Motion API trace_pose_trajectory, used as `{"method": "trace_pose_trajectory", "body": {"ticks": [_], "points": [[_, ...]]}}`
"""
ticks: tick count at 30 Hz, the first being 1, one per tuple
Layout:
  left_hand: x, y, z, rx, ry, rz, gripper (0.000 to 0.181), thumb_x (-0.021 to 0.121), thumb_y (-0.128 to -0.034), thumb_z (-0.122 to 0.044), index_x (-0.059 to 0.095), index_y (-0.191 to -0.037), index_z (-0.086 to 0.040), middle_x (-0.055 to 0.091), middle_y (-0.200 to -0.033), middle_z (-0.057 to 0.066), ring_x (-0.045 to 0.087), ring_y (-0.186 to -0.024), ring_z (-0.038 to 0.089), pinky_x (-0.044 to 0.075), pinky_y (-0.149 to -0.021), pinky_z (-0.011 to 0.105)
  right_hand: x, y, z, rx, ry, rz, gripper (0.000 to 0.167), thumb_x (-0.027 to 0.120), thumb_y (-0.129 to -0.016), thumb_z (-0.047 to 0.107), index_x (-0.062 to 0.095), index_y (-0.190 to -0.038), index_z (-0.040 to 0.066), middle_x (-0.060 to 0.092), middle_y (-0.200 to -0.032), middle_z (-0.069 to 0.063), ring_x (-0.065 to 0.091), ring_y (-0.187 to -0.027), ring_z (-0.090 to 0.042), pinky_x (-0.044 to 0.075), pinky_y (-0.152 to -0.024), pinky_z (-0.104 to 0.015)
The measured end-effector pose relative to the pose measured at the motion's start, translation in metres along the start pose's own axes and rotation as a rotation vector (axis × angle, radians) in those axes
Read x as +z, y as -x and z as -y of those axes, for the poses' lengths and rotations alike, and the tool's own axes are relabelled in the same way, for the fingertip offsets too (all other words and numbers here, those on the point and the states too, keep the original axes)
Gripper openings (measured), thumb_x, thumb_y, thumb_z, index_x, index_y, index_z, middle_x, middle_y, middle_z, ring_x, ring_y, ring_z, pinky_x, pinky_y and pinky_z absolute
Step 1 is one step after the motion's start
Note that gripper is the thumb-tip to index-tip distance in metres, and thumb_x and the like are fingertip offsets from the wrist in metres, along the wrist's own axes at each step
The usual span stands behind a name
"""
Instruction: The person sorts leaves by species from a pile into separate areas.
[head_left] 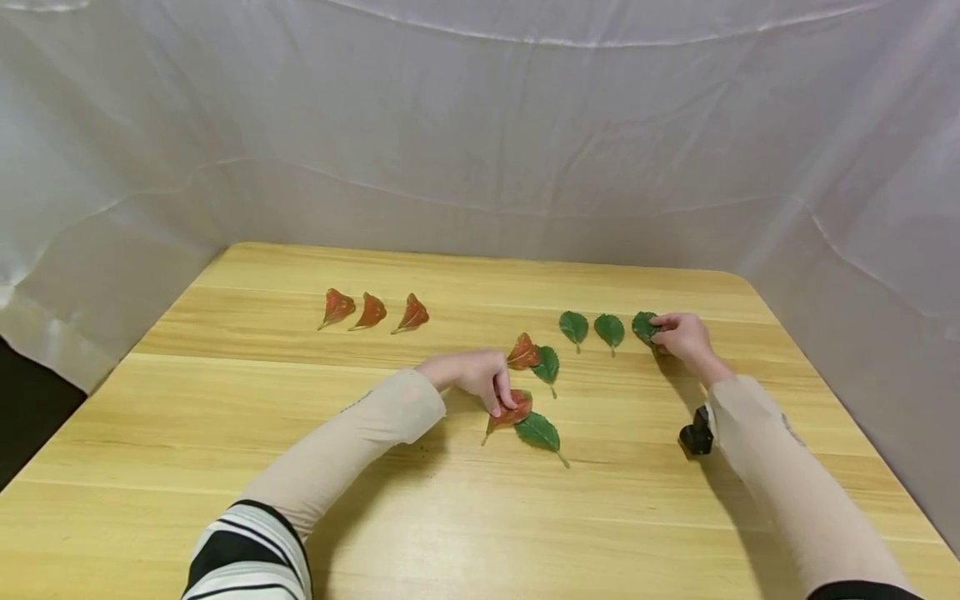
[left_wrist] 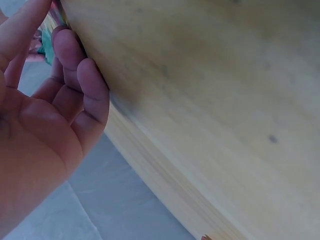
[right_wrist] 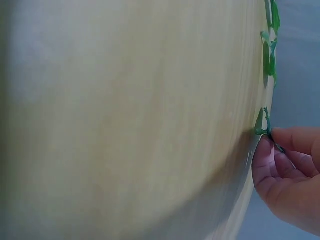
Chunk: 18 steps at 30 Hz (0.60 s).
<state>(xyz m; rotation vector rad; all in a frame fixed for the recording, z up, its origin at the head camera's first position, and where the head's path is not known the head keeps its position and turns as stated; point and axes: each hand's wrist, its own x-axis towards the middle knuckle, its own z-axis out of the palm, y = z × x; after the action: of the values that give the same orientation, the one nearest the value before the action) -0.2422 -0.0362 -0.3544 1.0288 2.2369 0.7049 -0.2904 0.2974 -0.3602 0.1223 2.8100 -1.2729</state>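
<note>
In the head view my left hand (head_left: 480, 379) pinches a red leaf (head_left: 517, 406) low over the table's middle. That leaf overlaps a green leaf (head_left: 538, 431). Just behind, another red leaf (head_left: 522, 352) partly covers a second green leaf (head_left: 547, 367). Farther right, my right hand (head_left: 684, 337) pinches a green leaf (head_left: 643, 325) at the end of a short row with two more green leaves (head_left: 609, 331). The right wrist view shows thumb and fingertips meeting at the green leaf (right_wrist: 259, 122). Curled fingers of the left hand (left_wrist: 65, 100) mostly hide its leaf in the left wrist view.
Three red leaves (head_left: 371, 311) lie in a row at the back left of the wooden table (head_left: 247, 400). A small black object (head_left: 697, 437) is beside the right wrist. Pale cloth (head_left: 480, 125) hangs behind and along the sides of the table.
</note>
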Motion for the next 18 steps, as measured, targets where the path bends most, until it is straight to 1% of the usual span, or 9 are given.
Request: {"method": "trace_pose_trajectory", "body": {"ticks": [3,6,8,12,16,18], "points": [[-0.0002,0.0,0.0002,0.003,-0.003,0.002,0.021,0.074,-0.067,0.001,0.071,-0.087,-0.004,0.067,-0.089,0.005,0.054,-0.071,0.003,0.04,-0.063,0.015,0.0008,-0.0036,-0.0021,0.001,0.016,0.012,0.036,0.051,-0.081,-0.008,0.048,-0.116,-0.015,0.05,-0.106,-0.031,0.053,-0.06,-0.007,0.049,-0.059,-0.021],[-0.0002,-0.0009,0.0002,0.008,-0.006,0.006,0.021,0.074,-0.0671,0.001,0.071,-0.087,-0.004,0.067,-0.088,0.005,0.057,-0.075,0.005,0.042,-0.065,0.016,0.0004,-0.0045,-0.0028,0.016,0.023,0.028,0.037,0.051,-0.082,-0.008,0.047,-0.118,-0.014,0.047,-0.113,-0.033,0.053,-0.062,-0.008,0.049,-0.06,-0.022],[0.0,-0.0012,0.0005,0.012,-0.006,0.005,0.021,0.074,-0.067,0.001,0.071,-0.087,-0.004,0.067,-0.088,0.005,0.058,-0.078,0.006,0.043,-0.067,0.016,0.0005,-0.0044,-0.0028,0.02,0.026,0.033,0.037,0.051,-0.082,-0.008,0.047,-0.119,-0.014,0.046,-0.115,-0.033,0.053,-0.063,-0.008,0.049,-0.06,-0.022],[0.0002,-0.0012,0.0008,0.015,-0.002,0.0,0.021,0.074,-0.0666,0.002,0.071,-0.086,-0.004,0.067,-0.087,0.006,0.059,-0.078,0.007,0.043,-0.067,0.016,0.0012,-0.0033,-0.0032,0.013,0.007,0.03,0.038,0.052,-0.083,-0.007,0.046,-0.119,-0.015,0.045,-0.114,-0.034,0.052,-0.064,-0.007,0.049,-0.06,-0.022],[0.0,-0.0008,0.0004,0.008,-0.007,-0.001,0.021,0.074,-0.0666,0.002,0.071,-0.086,-0.003,0.067,-0.089,0.006,0.058,-0.079,0.006,0.042,-0.066,0.016,0.0,-0.0015,-0.0047,0.007,-0.037,0.016,0.042,0.056,-0.084,-0.002,0.043,-0.122,-0.015,0.044,-0.114,-0.034,0.054,-0.065,-0.006,0.05,-0.062,-0.024],[-0.0003,-0.0007,0.0001,0.001,-0.01,0.002,0.021,0.074,-0.0667,0.002,0.071,-0.087,-0.003,0.067,-0.09,0.006,0.058,-0.079,0.006,0.042,-0.067,0.015,-0.0016,0.0004,-0.0052,0.003,-0.04,-0.003,0.043,0.057,-0.085,0.002,0.043,-0.123,-0.014,0.045,-0.113,-0.033,0.055,-0.063,-0.006,0.051,-0.062,-0.024]]}}
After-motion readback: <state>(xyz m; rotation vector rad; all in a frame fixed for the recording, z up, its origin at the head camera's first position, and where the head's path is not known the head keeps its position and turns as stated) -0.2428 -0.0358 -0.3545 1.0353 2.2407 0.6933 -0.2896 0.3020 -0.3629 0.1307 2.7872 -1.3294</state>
